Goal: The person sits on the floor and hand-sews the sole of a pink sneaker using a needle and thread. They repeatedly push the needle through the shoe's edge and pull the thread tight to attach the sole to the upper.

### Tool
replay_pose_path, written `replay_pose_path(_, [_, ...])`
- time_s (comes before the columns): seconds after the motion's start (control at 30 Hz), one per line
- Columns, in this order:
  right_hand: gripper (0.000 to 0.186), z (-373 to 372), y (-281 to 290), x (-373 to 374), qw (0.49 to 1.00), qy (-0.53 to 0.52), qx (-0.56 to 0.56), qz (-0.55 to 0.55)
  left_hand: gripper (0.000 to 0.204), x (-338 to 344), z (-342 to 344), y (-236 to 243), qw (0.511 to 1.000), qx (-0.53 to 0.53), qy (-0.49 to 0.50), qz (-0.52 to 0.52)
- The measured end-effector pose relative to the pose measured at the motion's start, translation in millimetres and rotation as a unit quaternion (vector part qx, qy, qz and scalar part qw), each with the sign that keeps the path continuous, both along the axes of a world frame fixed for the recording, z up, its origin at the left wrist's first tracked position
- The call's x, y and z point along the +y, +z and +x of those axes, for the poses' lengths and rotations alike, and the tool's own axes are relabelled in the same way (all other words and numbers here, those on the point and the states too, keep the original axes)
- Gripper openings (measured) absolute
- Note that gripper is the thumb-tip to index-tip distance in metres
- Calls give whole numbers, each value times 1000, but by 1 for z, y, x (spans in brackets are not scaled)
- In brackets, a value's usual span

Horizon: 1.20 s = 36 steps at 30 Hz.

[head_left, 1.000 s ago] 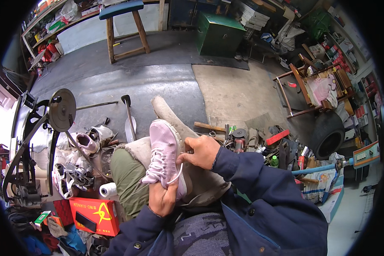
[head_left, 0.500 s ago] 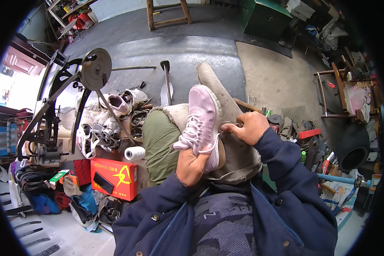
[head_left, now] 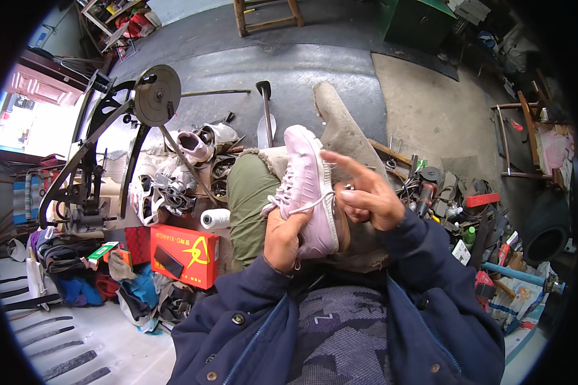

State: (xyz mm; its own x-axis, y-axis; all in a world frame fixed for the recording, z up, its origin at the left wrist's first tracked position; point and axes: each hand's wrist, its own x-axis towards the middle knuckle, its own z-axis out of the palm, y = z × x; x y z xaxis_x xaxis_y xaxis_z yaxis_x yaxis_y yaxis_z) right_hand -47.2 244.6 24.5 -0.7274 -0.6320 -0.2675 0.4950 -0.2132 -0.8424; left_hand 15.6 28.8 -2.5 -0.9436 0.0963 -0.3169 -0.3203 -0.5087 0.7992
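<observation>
A pale pink lace-up sneaker (head_left: 304, 189) with a white sole rests on my lap, toe pointing away from me. My left hand (head_left: 284, 240) is closed round its ankle part, thumb along the near side. Beside the sole's right edge is my right hand (head_left: 370, 196), its index finger stretched toward the front of the sole. The other fingers are curled round something small with a shiny end, too small to name. A loop of the white lace (head_left: 311, 206) crosses the shoe's side. Under the shoe lies a worn beige cloth (head_left: 350, 141) over my legs.
A black hand-cranked machine with a wheel (head_left: 157, 96) stands at left. Near it are a white thread spool (head_left: 215, 219), a red box (head_left: 185, 256) with a dark phone (head_left: 168, 262) on it, and several shoes (head_left: 192, 146). Tools and scraps (head_left: 430, 186) lie to the right.
The sneaker has rolled so more of its right side and sole edge shows. My right hand has gone from a pinch at the sole to a stretched index finger. The whole view has shifted slightly.
</observation>
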Motion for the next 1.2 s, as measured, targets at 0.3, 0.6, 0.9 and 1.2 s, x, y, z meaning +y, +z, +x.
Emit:
replay_pose_path(0.3, [31, 13, -9, 22, 938, -299, 152, 89, 34, 2, -8, 6, 999, -31, -3, 30])
replay_pose_path(0.6, [36, -5, -19, -26, 788, -168, 415, 423, 23, -34, 15, 23, 907, 93, -136, -387])
replay_pose_path(0.9, [36, 1, -25, -22, 790, -187, 402, 424, 35, -92, 37, 25, 951, 105, 173, -236])
replay_pose_path(1.2, [20, 10, -21, -1, 905, -195, 245, 288, 20, -4, -16, 80, 909, 272, -112, -294])
